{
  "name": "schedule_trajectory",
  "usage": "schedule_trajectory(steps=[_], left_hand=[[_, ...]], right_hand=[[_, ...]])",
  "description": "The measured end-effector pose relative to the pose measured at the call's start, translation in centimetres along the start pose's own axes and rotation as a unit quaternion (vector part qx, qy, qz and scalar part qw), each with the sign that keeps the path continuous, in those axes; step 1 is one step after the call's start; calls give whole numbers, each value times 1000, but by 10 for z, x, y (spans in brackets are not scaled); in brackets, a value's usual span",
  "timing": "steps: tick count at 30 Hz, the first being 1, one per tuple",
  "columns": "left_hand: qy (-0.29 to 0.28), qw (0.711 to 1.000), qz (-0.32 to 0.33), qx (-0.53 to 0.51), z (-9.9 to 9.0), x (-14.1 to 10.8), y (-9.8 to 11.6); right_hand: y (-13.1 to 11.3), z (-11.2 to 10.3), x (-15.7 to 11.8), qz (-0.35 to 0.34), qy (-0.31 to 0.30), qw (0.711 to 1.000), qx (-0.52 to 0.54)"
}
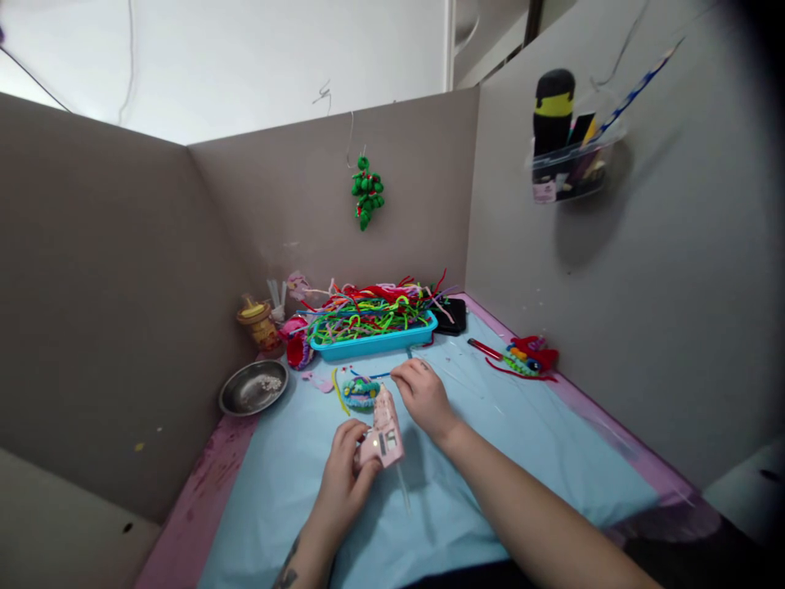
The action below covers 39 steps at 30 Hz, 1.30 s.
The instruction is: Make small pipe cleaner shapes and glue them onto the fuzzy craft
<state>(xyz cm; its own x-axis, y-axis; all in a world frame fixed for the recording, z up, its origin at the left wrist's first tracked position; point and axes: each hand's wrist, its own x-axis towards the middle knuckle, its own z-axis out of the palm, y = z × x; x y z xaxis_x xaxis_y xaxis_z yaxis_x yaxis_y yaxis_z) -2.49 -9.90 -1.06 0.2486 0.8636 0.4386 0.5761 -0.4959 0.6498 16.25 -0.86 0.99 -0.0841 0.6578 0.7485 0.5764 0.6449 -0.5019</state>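
Observation:
My left hand [348,466] is wrapped round the handle of a pink hot glue gun [386,429], and a clear glue stick [403,488] pokes out of its back end. The gun's nozzle points away from me. Just beyond the nozzle, my right hand [424,397] pinches the end of a blue pipe cleaner [372,375]. A round piece of coiled blue, green and yellow pipe cleaner [361,392] lies on the blue sheet behind the gun, partly hidden by it. Beside it rests a loose yellow pipe cleaner [339,393].
A turquoise tray [374,345] heaped with pipe cleaners [368,311] stands at the back. To the left are a metal bowl [236,391] and a cup [258,325]. A red cutter [484,350] and a colourful pipe-cleaner piece [531,357] lie right. Grey partitions [417,180] enclose the table.

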Motion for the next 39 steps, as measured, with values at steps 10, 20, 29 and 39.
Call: schedule_trajectory(steps=[10, 20, 29, 39], left_hand=[[16, 1000, -6, 14, -1, 0, 4], [20, 1000, 7, 20, -1, 0, 3], [21, 1000, -11, 20, -2, 1, 6], [20, 999, -22, 11, -4, 3, 10]], right_hand=[[-2, 0, 0, 0, -2, 1000, 4], [-4, -1, -1, 3, -9, 1000, 11], [-3, 0, -1, 1, -12, 1000, 14], [-5, 0, -1, -1, -6, 1000, 12]])
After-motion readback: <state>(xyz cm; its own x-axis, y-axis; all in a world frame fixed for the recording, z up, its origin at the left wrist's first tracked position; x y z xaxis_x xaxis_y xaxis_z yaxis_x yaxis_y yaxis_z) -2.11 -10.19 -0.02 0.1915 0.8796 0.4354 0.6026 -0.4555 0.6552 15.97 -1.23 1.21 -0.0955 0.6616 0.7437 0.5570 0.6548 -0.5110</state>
